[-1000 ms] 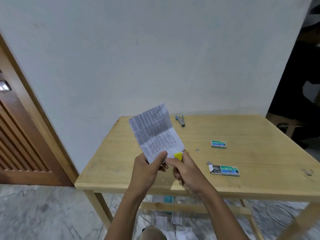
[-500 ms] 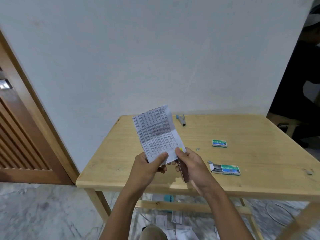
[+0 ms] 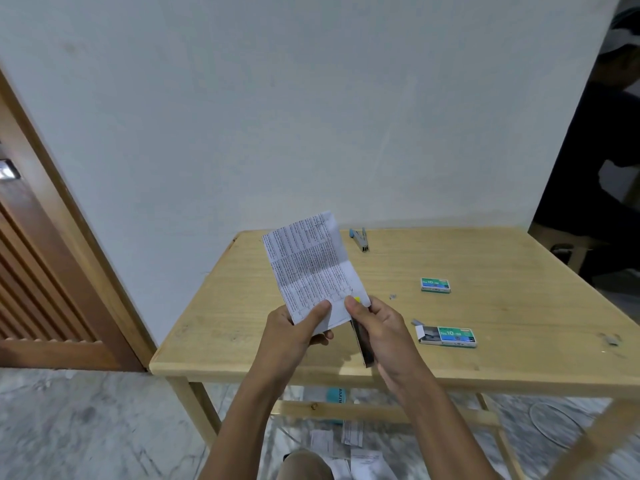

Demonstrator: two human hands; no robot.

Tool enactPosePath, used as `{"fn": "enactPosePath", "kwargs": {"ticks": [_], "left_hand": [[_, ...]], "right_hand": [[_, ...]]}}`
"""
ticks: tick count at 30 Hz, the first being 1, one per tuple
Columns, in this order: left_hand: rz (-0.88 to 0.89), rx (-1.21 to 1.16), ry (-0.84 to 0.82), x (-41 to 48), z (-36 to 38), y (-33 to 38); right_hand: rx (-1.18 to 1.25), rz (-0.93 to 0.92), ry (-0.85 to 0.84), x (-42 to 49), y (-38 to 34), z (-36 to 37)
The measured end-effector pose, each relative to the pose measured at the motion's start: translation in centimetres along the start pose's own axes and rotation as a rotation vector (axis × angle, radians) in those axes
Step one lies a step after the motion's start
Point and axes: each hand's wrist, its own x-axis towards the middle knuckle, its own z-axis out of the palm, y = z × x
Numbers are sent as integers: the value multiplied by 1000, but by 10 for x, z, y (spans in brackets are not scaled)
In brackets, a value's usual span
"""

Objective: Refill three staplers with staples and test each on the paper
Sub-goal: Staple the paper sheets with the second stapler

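My left hand (image 3: pixel 294 327) pinches the bottom edge of a printed, folded paper (image 3: pixel 308 265), holding it upright above the wooden table (image 3: pixel 485 258). My right hand (image 3: pixel 384 327) grips a yellow stapler (image 3: pixel 362 337) whose head is at the paper's lower right corner; its dark body points down toward me. A blue stapler (image 3: pixel 360 239) lies at the table's back edge. A shut staple box (image 3: pixel 435 285) sits mid-table, and an open staple box (image 3: pixel 448 337) with its tray slid out lies nearer. A third stapler is not visible.
A wooden door (image 3: pixel 45 271) stands at the left, against the white wall. Loose staple bits (image 3: pixel 392 296) lie on the table, and a small metal piece (image 3: pixel 611 339) lies near its right edge. Papers (image 3: pixel 349 445) lie on the marble floor under the table. A person in dark clothing (image 3: pixel 595 168) sits at the right.
My right hand has turned the yellow stapler so its dark body points down, and its yellow end is now mostly hidden behind the paper's corner. The paper stays held upright.
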Motion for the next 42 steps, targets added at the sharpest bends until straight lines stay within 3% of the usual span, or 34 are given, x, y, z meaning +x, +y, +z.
{"fn": "enactPosePath", "kwargs": {"ticks": [6,11,17,21,24,29,35,42], "left_hand": [[-47,-50,20,4,-5,-4],[-180,-34,81,20,-23,-12],[-133,382,216,57,-56,-20],[-25,664,372,91,-80,-27],[-43,953,439,105,-93,-40],[32,1231,414,109,-92,-57],[26,1253,459,111,-91,-61],[64,1188,406,117,-96,-70]], "right_hand": [[-212,114,-69,1,-7,-8],[-330,236,7,2,-15,-26],[-411,262,82,6,-23,-42],[-547,173,50,10,-26,-47],[-667,120,76,26,-26,-50],[-969,62,176,79,-28,-49],[-1526,56,199,184,-13,-33],[-1617,16,256,256,15,-12]]}}
